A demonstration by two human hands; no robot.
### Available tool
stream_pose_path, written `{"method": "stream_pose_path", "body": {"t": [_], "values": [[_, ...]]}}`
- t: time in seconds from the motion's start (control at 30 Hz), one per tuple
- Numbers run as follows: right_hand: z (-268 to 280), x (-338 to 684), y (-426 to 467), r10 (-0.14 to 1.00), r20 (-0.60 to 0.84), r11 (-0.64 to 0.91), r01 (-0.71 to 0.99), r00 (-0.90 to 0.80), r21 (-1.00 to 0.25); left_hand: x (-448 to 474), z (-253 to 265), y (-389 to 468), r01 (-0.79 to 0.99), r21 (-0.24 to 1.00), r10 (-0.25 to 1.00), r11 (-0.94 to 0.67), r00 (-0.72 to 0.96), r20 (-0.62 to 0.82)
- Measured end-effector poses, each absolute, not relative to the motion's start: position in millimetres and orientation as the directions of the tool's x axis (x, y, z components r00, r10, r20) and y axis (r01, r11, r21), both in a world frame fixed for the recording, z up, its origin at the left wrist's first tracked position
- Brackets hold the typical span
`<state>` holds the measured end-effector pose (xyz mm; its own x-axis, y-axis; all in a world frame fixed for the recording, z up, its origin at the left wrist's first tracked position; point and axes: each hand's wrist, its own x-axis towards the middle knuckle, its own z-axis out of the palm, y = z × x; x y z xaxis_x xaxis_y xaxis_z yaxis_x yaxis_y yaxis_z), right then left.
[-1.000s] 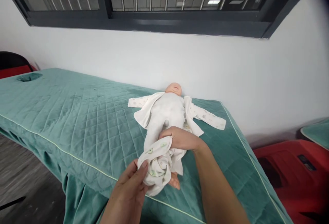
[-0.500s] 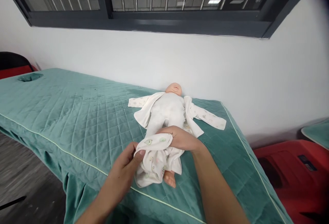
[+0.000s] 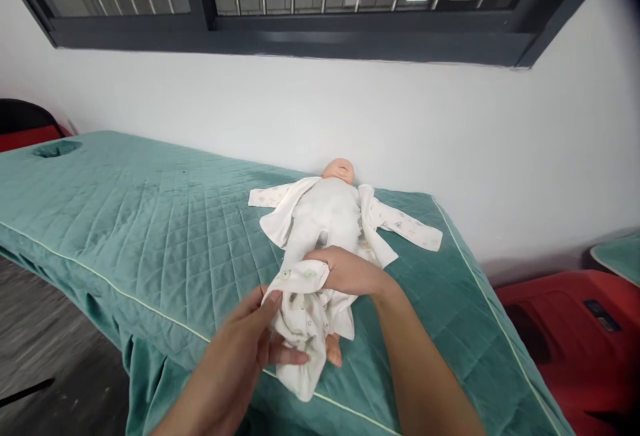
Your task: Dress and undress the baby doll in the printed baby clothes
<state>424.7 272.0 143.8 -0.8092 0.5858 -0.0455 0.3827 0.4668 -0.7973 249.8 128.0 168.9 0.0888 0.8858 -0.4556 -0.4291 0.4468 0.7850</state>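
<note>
A baby doll (image 3: 327,206) lies on its back on the green padded bed, its head toward the wall. Its open white jacket (image 3: 285,219) has both sleeves spread out to the sides. Over the doll's lower legs, my left hand (image 3: 255,336) pinches the left edge of white printed baby pants (image 3: 303,316), with some fingers against the cloth below. My right hand (image 3: 347,269) grips the waistband from the right, its fingertips partly hidden by the fabric. One bare doll foot (image 3: 333,349) shows below the pants; the other is hidden.
The quilted green bed (image 3: 165,223) runs along the white wall (image 3: 200,106) beneath a dark-framed barred window (image 3: 370,39). A red plastic object (image 3: 575,343) stands to the right of the bed. A red and black chair (image 3: 30,126) is at the far left.
My left hand's fingers have spread lower under the pants, and the hanging cloth has dropped toward the bed's front edge. My right hand stays nearly in place.
</note>
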Motion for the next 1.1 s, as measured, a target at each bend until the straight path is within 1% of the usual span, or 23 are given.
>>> {"method": "stream_pose_path", "body": {"t": [0.1,0.2,0.27,0.37,0.47,0.53,0.63,0.73,0.83,0.9,1.0,1.1], "values": [[142,424,274,0.587,-0.091,0.457,0.422,-0.805,-0.783,257,165,108,-0.532,0.689,0.836,0.491,0.065,-0.545],[140,424,275,0.584,-0.088,0.466,0.422,-0.807,-0.777,261,152,92,-0.636,0.604,0.782,0.481,0.0,-0.623],[139,424,275,0.593,-0.087,0.482,0.439,-0.801,-0.758,263,138,86,-0.66,0.599,0.757,0.454,-0.069,-0.65],[140,422,273,0.616,-0.104,0.498,0.488,-0.781,-0.717,263,115,83,-0.617,0.673,0.763,0.408,-0.174,-0.623],[140,419,272,0.647,-0.139,0.494,0.551,-0.749,-0.672,257,94,83,-0.541,0.754,0.783,0.373,-0.253,-0.568],[140,417,271,0.661,-0.156,0.501,0.586,-0.734,-0.637,250,86,84,-0.464,0.802,0.782,0.377,-0.304,-0.544],[139,416,271,0.672,-0.145,0.529,0.608,-0.726,-0.592,240,82,91,-0.268,0.872,0.791,0.409,-0.372,-0.486],[139,415,270,0.676,-0.129,0.547,0.611,-0.726,-0.573,231,84,104,-0.032,0.896,0.829,0.442,-0.366,-0.422],[140,415,269,0.67,-0.115,0.563,0.604,-0.733,-0.564,225,88,119,0.158,0.92,0.896,0.358,-0.337,-0.291],[140,414,269,0.666,-0.097,0.578,0.595,-0.739,-0.559,223,90,128,0.254,0.922,0.928,0.294,-0.308,-0.211],[140,415,270,0.666,-0.075,0.594,0.588,-0.742,-0.549,225,92,138,0.309,0.924,0.959,0.225,-0.24,-0.153],[138,418,272,0.666,-0.058,0.579,0.565,-0.744,-0.587,230,90,145,0.263,0.951,0.973,0.165,-0.199,-0.114]]}}
